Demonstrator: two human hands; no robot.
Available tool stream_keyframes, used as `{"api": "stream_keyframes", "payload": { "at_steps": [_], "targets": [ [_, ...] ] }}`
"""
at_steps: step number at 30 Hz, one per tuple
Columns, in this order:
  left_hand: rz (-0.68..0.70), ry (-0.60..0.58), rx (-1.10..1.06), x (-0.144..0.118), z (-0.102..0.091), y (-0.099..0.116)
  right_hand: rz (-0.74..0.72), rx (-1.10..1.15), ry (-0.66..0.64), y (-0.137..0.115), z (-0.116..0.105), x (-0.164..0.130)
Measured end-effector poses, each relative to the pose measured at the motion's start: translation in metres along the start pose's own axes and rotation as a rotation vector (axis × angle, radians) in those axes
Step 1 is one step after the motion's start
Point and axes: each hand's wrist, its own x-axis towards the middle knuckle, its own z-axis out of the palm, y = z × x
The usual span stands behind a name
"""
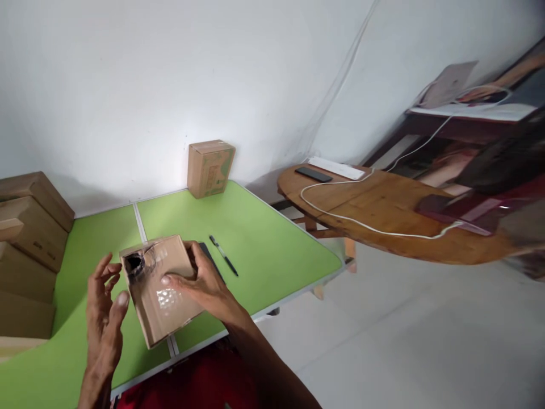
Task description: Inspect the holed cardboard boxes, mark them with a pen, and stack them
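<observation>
Head view: we see a small cardboard box (162, 289) held just above the near edge of the green table (264, 250). Our right hand (204, 284) clamps it from the right, thumb across the top face and fingers wrapped round the far side. Our left hand (104, 309) stands just beside the box's left edge, fingers spread and not closed on it. We judge the box to be sealed already: glossy clear tape runs over the matte brown board, though a dark torn hole shows at its upper left corner. What is left we cannot tell. A slim black pen (223, 255) lies flat on the smooth table, and a second, upright box (210, 167) stands at the far edge against the wall
</observation>
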Motion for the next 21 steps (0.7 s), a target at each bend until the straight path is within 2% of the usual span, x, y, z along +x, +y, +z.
{"api": "stream_keyframes", "payload": {
  "at_steps": [2, 4, 9, 15, 19, 21],
  "targets": [
    [-0.015, 0.036, 0.066, 0.009, 0.008, 0.006, 0.019, -0.021, 0.009, -0.002, -0.001, -0.003],
    [-0.010, 0.015, 0.115, 0.013, 0.013, 0.009, 0.018, -0.067, 0.058, -0.005, 0.000, -0.003],
    [0.003, -0.016, 0.161, 0.008, 0.019, 0.013, -0.076, -0.181, 0.198, -0.014, 0.013, 0.008],
    [-0.096, 0.084, 0.223, 0.011, 0.027, 0.036, -0.134, -0.372, 0.280, -0.017, 0.037, 0.012],
    [-0.126, 0.042, 0.366, 0.019, 0.026, 0.038, -0.148, -0.431, 0.252, -0.021, 0.036, 0.013],
    [-0.092, -0.034, 0.384, 0.022, 0.024, 0.031, -0.136, -0.463, 0.228, -0.024, 0.029, 0.015]
  ]
}}
